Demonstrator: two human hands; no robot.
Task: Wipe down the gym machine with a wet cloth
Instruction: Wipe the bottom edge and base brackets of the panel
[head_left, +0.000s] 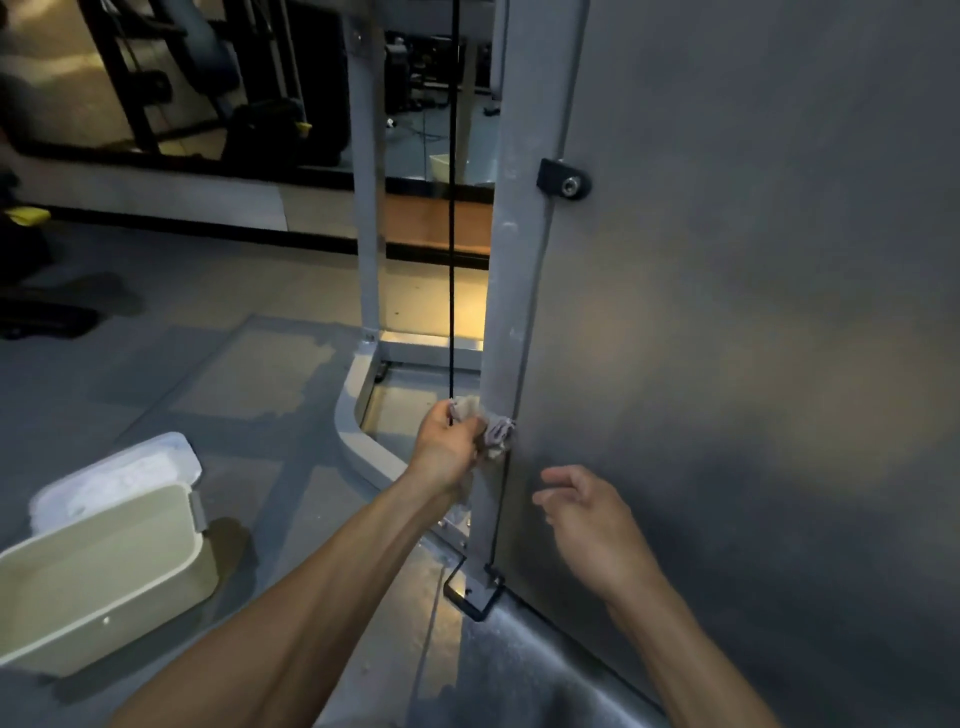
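The gym machine fills the right half of the view: a wide grey side panel (753, 312) and a grey upright post (511, 291) along its left edge. My left hand (447, 447) grips a crumpled pale cloth (496, 434) and presses it against the lower part of that post. A black cable (453, 208) hangs straight down just in front of my left hand. My right hand (587, 519) hovers close to the panel, lower right of the cloth, fingers loosely curled and holding nothing.
A cream plastic bin (109, 571) with its white lid (119, 478) open stands on the grey floor at lower left. The machine's curved grey base rail (358, 441) and a black foot bracket (475, 597) sit near the post. Dark equipment and a mirror lie behind.
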